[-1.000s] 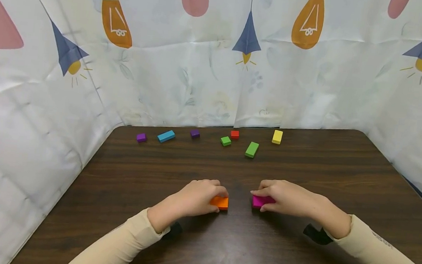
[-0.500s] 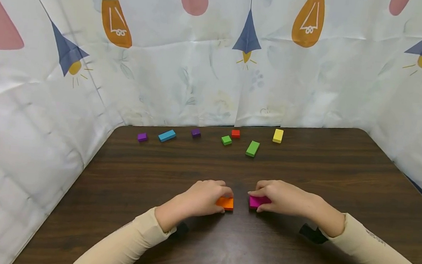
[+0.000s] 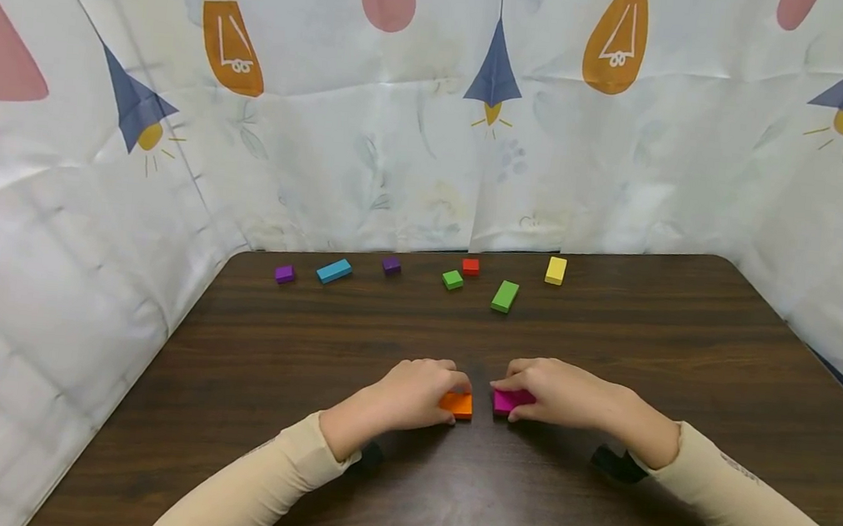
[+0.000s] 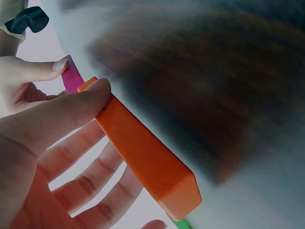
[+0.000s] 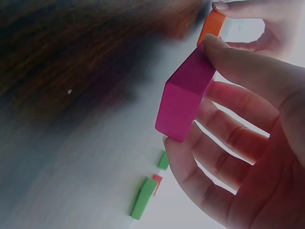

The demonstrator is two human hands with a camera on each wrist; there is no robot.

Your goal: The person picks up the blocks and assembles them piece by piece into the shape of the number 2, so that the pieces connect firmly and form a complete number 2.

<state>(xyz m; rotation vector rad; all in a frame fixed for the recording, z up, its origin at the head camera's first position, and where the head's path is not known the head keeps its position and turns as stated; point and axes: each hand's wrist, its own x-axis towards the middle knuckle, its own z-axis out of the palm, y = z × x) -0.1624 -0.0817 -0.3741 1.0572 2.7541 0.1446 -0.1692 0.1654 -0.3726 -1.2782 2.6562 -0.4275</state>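
Near the middle of the dark wooden table [image 3: 295, 335], my left hand [image 3: 413, 396] pinches an orange block [image 3: 458, 406] between thumb and fingers. The left wrist view shows that orange block [image 4: 147, 157] long and flat-sided, with the thumb on its near edge. Facing it from the right, my right hand [image 3: 568, 397] grips a magenta block [image 3: 510, 401]. In the right wrist view the magenta block [image 5: 183, 100] has its thumb on one end. A narrow gap parts the two blocks in the head view. The hands cover their outer ends.
Along the back edge lie a purple block [image 3: 284, 274], a blue block [image 3: 334, 270], a dark purple block [image 3: 391, 265], a small green block [image 3: 453, 280], a red block [image 3: 470, 266], a longer green block [image 3: 505, 296] and a yellow block [image 3: 555, 270]. A printed curtain [image 3: 416, 154] hangs behind.
My left hand has moved right with the orange block, and my right hand slightly left with the magenta block. The gap between the blocks has narrowed.
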